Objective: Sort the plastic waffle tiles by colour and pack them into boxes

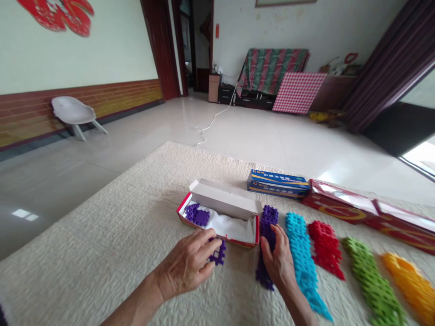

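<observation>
My left hand pinches a purple square lattice building piece just in front of an open box. White lining fills the box, and a few purple pieces lie on it at the left end. To the right of the box, my right hand has its thumb and fingers around the edges of a row of purple building pieces, hiding its middle. Beside that hand runs a row of blue pieces. Farther right lie red, green and yellow pieces.
Behind the rows stand a blue box and two red boxes, end to end. Everything rests on a cream quilted mat. A white cord crosses the tiled floor. A white chair stands by the left wall.
</observation>
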Motion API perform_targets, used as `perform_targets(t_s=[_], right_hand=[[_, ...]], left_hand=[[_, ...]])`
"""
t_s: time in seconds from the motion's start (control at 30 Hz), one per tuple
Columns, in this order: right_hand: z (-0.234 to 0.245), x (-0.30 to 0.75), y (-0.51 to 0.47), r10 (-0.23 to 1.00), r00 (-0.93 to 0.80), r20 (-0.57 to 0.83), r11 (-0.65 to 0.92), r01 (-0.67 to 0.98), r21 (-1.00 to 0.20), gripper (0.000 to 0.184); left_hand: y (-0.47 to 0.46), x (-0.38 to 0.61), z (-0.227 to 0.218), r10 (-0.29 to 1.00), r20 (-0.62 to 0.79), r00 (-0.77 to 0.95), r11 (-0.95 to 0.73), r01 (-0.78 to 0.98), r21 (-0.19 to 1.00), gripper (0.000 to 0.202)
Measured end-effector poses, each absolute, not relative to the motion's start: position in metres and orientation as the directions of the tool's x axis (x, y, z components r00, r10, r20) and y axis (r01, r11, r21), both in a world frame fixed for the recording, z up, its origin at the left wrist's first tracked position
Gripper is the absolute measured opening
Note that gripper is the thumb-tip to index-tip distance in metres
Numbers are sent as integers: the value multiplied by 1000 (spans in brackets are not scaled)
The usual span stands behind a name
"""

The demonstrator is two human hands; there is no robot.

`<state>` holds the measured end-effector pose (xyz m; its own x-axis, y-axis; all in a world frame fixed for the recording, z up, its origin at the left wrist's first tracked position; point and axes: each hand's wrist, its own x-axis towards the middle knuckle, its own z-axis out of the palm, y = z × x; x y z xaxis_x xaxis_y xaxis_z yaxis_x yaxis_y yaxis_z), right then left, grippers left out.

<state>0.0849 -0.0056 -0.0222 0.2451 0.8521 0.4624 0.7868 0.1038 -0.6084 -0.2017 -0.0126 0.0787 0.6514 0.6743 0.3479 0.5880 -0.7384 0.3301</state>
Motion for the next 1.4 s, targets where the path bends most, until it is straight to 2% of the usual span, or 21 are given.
perform_targets(t_s=[0.07, 0.13, 0.23, 0.33, 0.47, 0.57, 0.67, 0.83, 0.97, 1.07, 1.17, 1.23, 1.4], right_hand=[[-18, 85, -8, 844, 248, 476, 108, 790, -604, 49], [-14, 86, -11, 831, 249, 497, 111, 802, -587, 48], [-9, 88, -16, 821, 234, 522, 118, 824, -555, 47], [-9, 90, -20, 821, 218, 527, 126, 832, -541, 47], [-15, 91, -20, 830, 219, 513, 123, 825, -551, 46], [-17, 91, -18, 838, 217, 501, 120, 822, -557, 45], [-13, 89, -19, 833, 216, 510, 119, 829, -546, 44], [18, 78, -25, 768, 172, 617, 207, 845, -493, 30], [43, 68, -25, 755, 103, 647, 300, 824, -481, 22], [46, 68, -21, 779, 86, 621, 290, 829, -479, 22], [39, 74, -22, 789, 70, 610, 278, 845, -456, 23], [32, 77, -25, 785, 59, 617, 281, 853, -440, 24], [25, 77, -34, 794, 29, 607, 295, 855, -428, 25]], left_hand=[[7, -212, 97, 692, 415, 591, -716, 634, 292, 46], [33, -218, 108, 740, 402, 539, -662, 687, 299, 46], [70, -220, 108, 792, 209, 573, -610, 732, 304, 40], [95, -217, 96, 784, 11, 621, -602, 755, 261, 30], [106, -215, 79, 757, -80, 648, -617, 749, 241, 22], [106, -216, 72, 748, -45, 662, -629, 729, 270, 20], [102, -218, 71, 751, 50, 659, -637, 702, 320, 21], [87, -221, 77, 765, 251, 593, -643, 684, 345, 24], [81, -235, 74, 759, 508, 408, -598, 746, 295, 28], [79, -257, 59, 742, 650, 165, -484, 803, 348, 34], [70, -276, 33, 769, 638, -16, -333, 843, 423, 40], [58, -282, 11, 806, 590, -48, -264, 863, 431, 42], [28, -272, -35, 872, 482, 84, -295, 876, 381, 42]])
